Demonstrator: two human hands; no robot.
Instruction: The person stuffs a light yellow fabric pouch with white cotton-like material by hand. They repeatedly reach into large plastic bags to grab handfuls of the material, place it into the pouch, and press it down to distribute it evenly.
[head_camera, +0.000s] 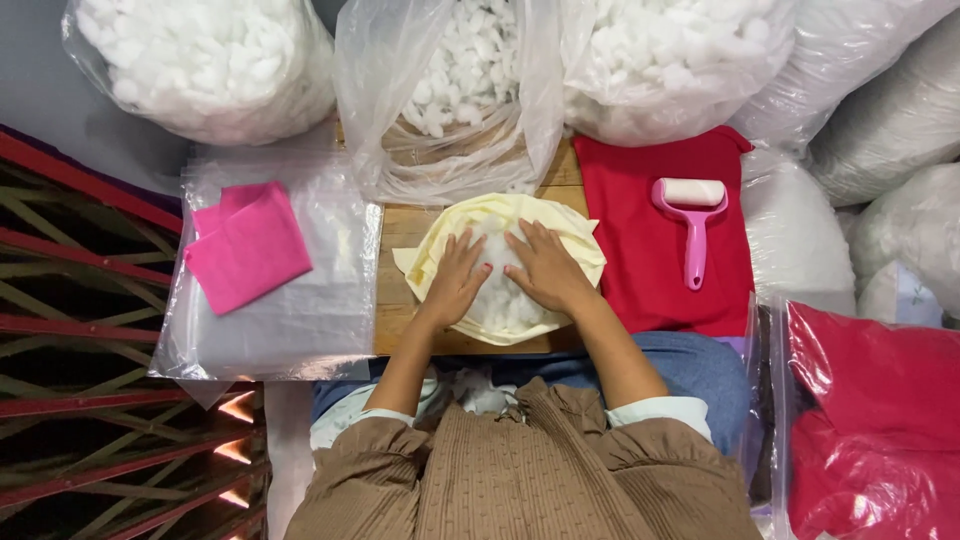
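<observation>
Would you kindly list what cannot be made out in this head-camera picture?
- White stuffing beneath the left hand and right hand: palms cover it.
- Wooden board: largely hidden by the yellow cloth.
- Bag of white balls: cut off by the top edge.
- Red bag: cut off at the right.

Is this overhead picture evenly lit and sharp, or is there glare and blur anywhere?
Head view: soft, even light, with the left hand and right hand sharp on the white stuffing in the pale yellow cloth; glare streaks the clear plastic sheet and the bag of red fabric; the cotton bags at the top look nearly washed out; edges bow slightly.
</observation>
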